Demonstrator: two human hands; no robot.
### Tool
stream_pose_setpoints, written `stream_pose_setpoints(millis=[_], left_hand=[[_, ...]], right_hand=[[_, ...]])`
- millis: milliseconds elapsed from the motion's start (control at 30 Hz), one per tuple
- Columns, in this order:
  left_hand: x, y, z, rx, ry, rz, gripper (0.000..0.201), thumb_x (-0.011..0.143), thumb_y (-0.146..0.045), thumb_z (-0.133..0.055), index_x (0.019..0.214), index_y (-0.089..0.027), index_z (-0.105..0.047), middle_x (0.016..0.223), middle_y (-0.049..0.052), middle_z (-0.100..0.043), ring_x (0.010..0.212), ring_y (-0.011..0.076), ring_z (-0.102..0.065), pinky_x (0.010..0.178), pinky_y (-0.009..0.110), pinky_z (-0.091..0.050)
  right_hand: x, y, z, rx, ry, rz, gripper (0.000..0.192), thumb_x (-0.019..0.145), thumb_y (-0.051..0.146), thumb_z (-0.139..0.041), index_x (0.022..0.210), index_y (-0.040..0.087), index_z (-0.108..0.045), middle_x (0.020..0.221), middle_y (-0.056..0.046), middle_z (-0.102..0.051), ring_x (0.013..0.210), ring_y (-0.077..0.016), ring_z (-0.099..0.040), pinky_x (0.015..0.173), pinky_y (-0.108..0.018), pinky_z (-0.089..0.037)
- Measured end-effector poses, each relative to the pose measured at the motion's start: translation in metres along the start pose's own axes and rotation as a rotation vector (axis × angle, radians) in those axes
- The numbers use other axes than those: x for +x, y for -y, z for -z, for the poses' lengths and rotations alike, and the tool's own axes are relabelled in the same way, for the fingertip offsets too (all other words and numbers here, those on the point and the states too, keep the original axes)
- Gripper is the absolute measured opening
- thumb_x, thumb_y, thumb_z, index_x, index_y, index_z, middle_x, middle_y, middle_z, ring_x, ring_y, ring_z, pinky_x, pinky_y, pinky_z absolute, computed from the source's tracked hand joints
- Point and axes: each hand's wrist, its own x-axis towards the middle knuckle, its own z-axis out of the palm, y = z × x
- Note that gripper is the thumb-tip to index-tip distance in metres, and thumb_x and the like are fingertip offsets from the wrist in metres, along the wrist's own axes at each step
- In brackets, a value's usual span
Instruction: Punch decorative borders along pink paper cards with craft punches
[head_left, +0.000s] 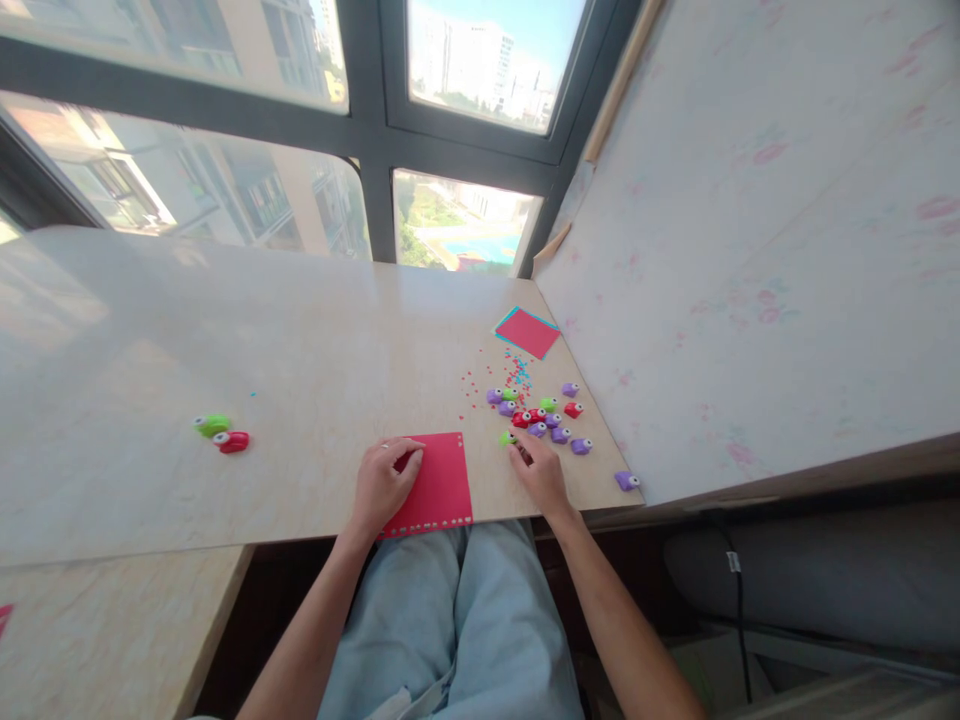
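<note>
My left hand rests on the left part of a red sheet of paper, its thumb and fingers closed together over it. Small punched holes run along the sheet's near edge, and a couple show at its far right corner. My right hand has its curled fingers at a green craft punch, to the right of the sheet. Part of that punch is hidden by the fingers. Just beyond lie several more punches, among them a red punch, a purple punch and another green punch.
Punched paper bits lie scattered below a stack of coloured paper. On the left stand a green punch and a red punch. One purple punch sits at the table's right corner, near the wall.
</note>
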Motion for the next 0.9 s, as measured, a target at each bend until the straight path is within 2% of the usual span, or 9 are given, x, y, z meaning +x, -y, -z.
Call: stream_pose_setpoints(millis=[167,400,600,667,800,900], left_hand=[[0.000,-0.001,0.001,-0.002,0.002,-0.003,0.023,0.089,-0.033,-0.051,0.086,-0.022,-0.071,0.092,0.006,-0.075,0.092,0.0243,-0.067,0.090,0.042,-0.049],[0.000,-0.002,0.002,0.006,-0.009,-0.010,0.024,0.088,-0.034,-0.052,0.085,-0.022,-0.072,0.091,0.006,-0.076,0.092,0.0246,-0.067,0.089,0.042,-0.050],[0.000,0.000,0.002,-0.006,-0.001,-0.017,0.025,0.089,-0.035,-0.051,0.087,-0.022,-0.072,0.092,0.006,-0.076,0.091,0.0242,-0.067,0.088,0.042,-0.050],[0.000,0.000,0.002,-0.006,0.000,-0.020,0.024,0.089,-0.035,-0.051,0.087,-0.022,-0.072,0.092,0.006,-0.076,0.091,0.0241,-0.067,0.089,0.042,-0.050],[0.000,0.001,0.001,-0.010,0.001,-0.013,0.024,0.089,-0.035,-0.052,0.088,-0.022,-0.072,0.093,0.006,-0.076,0.092,0.0244,-0.067,0.089,0.043,-0.050],[0.000,0.001,0.001,-0.011,-0.001,-0.009,0.025,0.089,-0.035,-0.052,0.088,-0.022,-0.072,0.093,0.006,-0.076,0.092,0.0248,-0.068,0.089,0.043,-0.050]], right_hand=[[0.004,0.003,-0.002,-0.097,-0.063,-0.099,0.034,0.092,0.027,-0.050,0.118,0.019,-0.071,0.106,-0.012,-0.075,0.089,-0.0238,-0.070,0.084,-0.038,-0.055],[0.001,0.004,0.000,-0.126,-0.162,-0.211,0.035,0.091,0.032,-0.049,0.114,0.016,-0.072,0.084,-0.010,-0.075,0.075,-0.0221,-0.069,0.076,-0.034,-0.054],[-0.003,-0.003,0.006,-0.069,-0.248,-0.293,0.047,0.092,0.034,-0.049,0.131,0.010,-0.061,0.075,-0.007,-0.072,0.063,-0.0197,-0.062,0.066,-0.032,-0.051],[-0.001,-0.008,0.009,-0.099,-0.266,-0.308,0.047,0.092,0.034,-0.048,0.130,0.010,-0.062,0.081,-0.010,-0.073,0.068,-0.0213,-0.064,0.072,-0.035,-0.052],[0.001,-0.015,0.013,-0.201,-0.253,-0.265,0.040,0.092,0.032,-0.046,0.119,0.013,-0.069,0.110,-0.017,-0.073,0.093,-0.0256,-0.068,0.086,-0.039,-0.051],[0.000,-0.014,0.016,-0.225,-0.244,-0.263,0.039,0.094,0.037,-0.048,0.115,0.013,-0.070,0.103,-0.015,-0.074,0.083,-0.0242,-0.068,0.079,-0.037,-0.052]])
